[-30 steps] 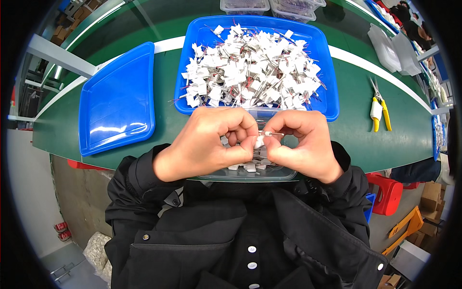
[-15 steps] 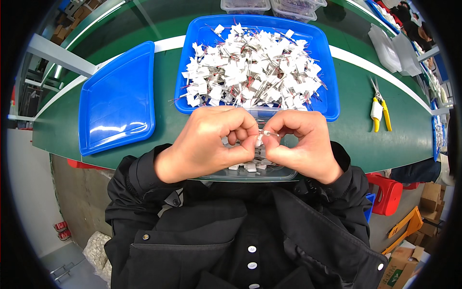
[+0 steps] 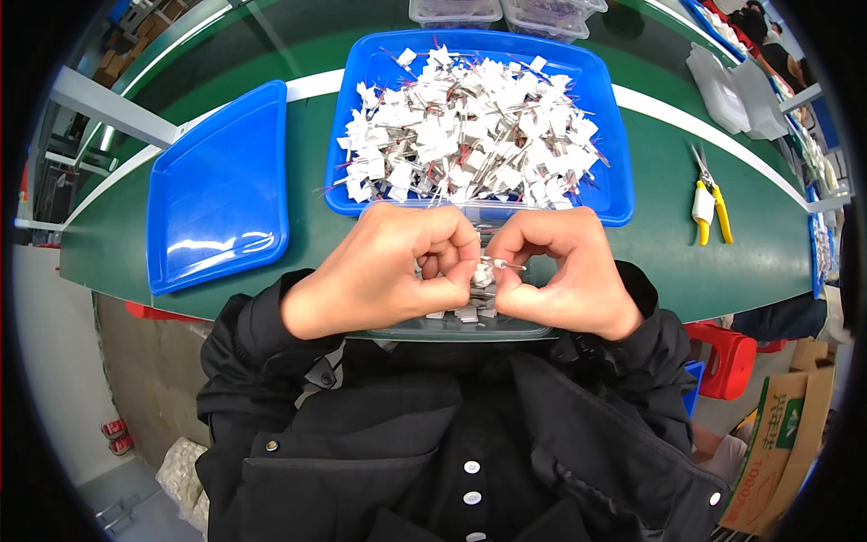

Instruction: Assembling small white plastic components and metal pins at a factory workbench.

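Observation:
In front of my chest, my left hand (image 3: pixel 384 271) pinches a small wired part with a white piece (image 3: pixel 483 274) between thumb and forefinger. Its thin end sticks out to the right, into the curl of my right hand (image 3: pixel 569 275). My right thumb and forefinger close around that end; their exact contact is hard to see. Below both hands lies a clear plastic tray (image 3: pixel 452 332) with more white-tagged wired parts, partly hidden by my fingers. Just beyond stands a blue tray (image 3: pixel 619 194) heaped with white-tagged wired parts (image 3: pixel 470 126).
An empty-looking blue tray (image 3: pixel 221 190) lies at the left on the green table (image 3: pixel 741 262). Yellow-handled cutters (image 3: pixel 712 203) rest at the right. Clear plastic boxes (image 3: pixel 456 11) stand at the back. A red stool (image 3: pixel 725 361) and a cardboard box (image 3: pixel 777 452) are below, at the right.
My right thumb and forefinger have loosened a little, so more of the part's thin end shows. Both hands have shifted slightly left. A cardboard box at the lower right has come up higher in view.

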{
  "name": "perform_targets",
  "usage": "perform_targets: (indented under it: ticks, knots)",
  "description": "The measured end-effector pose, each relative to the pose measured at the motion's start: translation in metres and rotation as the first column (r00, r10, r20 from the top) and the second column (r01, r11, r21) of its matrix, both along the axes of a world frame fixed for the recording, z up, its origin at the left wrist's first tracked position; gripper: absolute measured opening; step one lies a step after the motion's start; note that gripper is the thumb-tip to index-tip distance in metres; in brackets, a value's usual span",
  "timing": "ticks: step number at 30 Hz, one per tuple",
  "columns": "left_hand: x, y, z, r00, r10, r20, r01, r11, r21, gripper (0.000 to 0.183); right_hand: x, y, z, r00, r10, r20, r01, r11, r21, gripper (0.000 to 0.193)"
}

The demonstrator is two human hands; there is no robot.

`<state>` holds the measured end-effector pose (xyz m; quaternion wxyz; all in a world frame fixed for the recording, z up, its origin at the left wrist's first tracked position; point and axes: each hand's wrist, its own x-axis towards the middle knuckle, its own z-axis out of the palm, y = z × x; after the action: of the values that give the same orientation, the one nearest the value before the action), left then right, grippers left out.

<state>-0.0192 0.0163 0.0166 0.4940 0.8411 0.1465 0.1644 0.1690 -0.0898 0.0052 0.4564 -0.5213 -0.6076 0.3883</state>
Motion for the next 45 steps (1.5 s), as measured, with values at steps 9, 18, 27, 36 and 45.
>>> perform_targets:
  ticks: [9,18,27,36,45]
  knots:
    - [0.002,-0.003,-0.012,0.99,0.138,0.036,-0.143,0.966,0.217,0.013,-0.001,0.002,-0.007,0.972,0.053,-0.228,-0.068,0.996,-0.058,0.031]
    - [0.002,0.0,-0.016,0.968,0.24,-0.076,-0.25,0.949,-0.189,0.007,-0.004,0.006,-0.009,0.997,-0.053,-0.063,0.064,0.978,0.196,0.019]
    - [-0.007,0.002,-0.023,0.97,0.244,-0.004,-0.239,0.945,-0.223,0.009,-0.011,0.008,-0.016,0.994,-0.108,0.028,0.09,0.924,0.371,0.019]
    - [-0.004,0.006,-0.019,0.971,0.238,-0.023,-0.238,0.954,-0.184,0.014,-0.003,0.014,-0.023,0.987,-0.151,0.063,0.099,0.856,0.507,0.011]
    - [-0.01,0.017,-0.016,0.979,0.201,-0.036,-0.204,0.975,-0.089,0.012,0.011,0.027,-0.029,0.957,-0.285,-0.052,0.28,0.861,0.425,0.009]
